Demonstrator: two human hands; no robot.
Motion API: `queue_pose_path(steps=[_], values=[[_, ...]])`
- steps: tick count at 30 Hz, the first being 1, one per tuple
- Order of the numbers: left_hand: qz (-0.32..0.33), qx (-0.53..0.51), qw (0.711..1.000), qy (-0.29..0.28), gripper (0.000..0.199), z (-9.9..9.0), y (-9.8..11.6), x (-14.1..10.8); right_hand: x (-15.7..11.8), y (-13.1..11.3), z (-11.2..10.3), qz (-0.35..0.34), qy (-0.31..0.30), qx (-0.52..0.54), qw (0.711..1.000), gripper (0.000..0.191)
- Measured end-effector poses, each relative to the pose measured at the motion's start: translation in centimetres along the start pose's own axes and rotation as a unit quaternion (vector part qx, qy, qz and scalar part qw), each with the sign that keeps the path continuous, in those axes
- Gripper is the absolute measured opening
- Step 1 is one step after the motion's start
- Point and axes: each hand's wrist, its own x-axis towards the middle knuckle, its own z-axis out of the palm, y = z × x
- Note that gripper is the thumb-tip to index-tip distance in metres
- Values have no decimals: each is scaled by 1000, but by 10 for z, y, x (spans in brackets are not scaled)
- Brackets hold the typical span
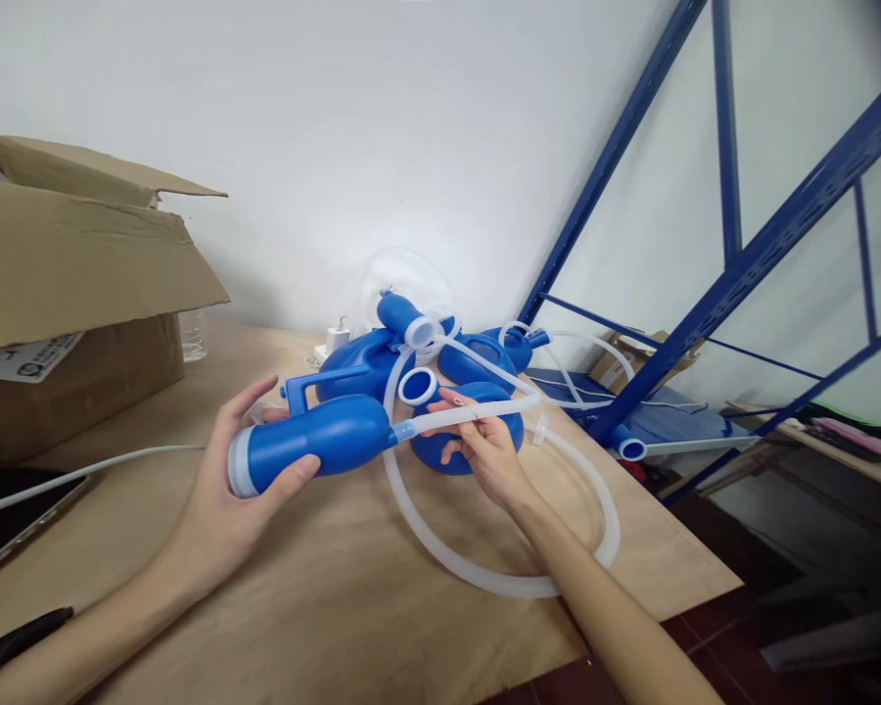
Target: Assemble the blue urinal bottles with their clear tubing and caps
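The left hand (224, 490) has its grip closed around a blue bottle (315, 441), held lying sideways just above the wooden surface (323, 607). The right hand (485, 450), at 3 o'clock from the bottle, pinches the white tube (477, 413) that joins the bottle's narrow end. Farther, at 12 o'clock, more blue bottles (411, 357) lie in a pile near the wall, and a cardboard box (66, 284) stands at 10 o'clock.

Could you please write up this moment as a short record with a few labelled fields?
Left hand: left hand wrapped around the blue bottle, held level above the wooden table.
Right hand: right hand pinching the white tube that meets the bottle's neck.
Tube: loops down onto the table.
Behind: pile of blue bottles.
Left side: cardboard box.
Right side: blue rack.
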Motion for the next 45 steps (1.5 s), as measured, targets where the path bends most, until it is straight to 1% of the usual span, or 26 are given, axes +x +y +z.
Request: queue_pose_path(steps=[2, 7, 14, 18, 23, 27, 31, 34, 37, 41, 43, 45], values=[[-17, -12, 1000, 5, 90, 0, 1, 0, -1, -2, -1, 0, -2, 8, 1000, 52], [-42, -26, 999, 22, 91, 0, 4, 2, -4, -9, 0, 19, -33, 33, 999, 52], [-41, -29, 999, 17, 91, -2, 0, 2, -2, -4, 0, -6, 4, 28, 1000, 48], [-31, -24, 999, 18, 87, -1, 0, 2, -2, -3, -2, -2, 8, 34, 999, 48], [-26, -25, 999, 9, 86, 0, 0, 3, -3, -5, -1, 3, 27, 15, 1000, 48], [-14, -8, 1000, -15, 84, -1, -4, -2, -2, -5, -2, 1, 51, 18, 999, 47], [20, 29, 997, -74, 82, -3, -12, -10, 1, -5, -5, -16, 99, 32, 994, 39], [37, 58, 992, -105, 85, -2, -18, -13, 2, -6, -6, -11, 116, 46, 992, 38], [43, 76, 989, -116, 81, 0, -20, -14, -1, -5, -2, -5, 98, 41, 994, 31], [57, 85, 990, -100, 75, 4, -19, -20, -10, -2, 12, 9, 46, 27, 999, 24], [63, 85, 990, -94, 77, 3, -22, -22, -14, -2, 19, 18, 37, 39, 998, 22], [81, 94, 987, -98, 79, 2, -27, -22, -16, -3, 26, 22, 41, 57, 997, 21]])
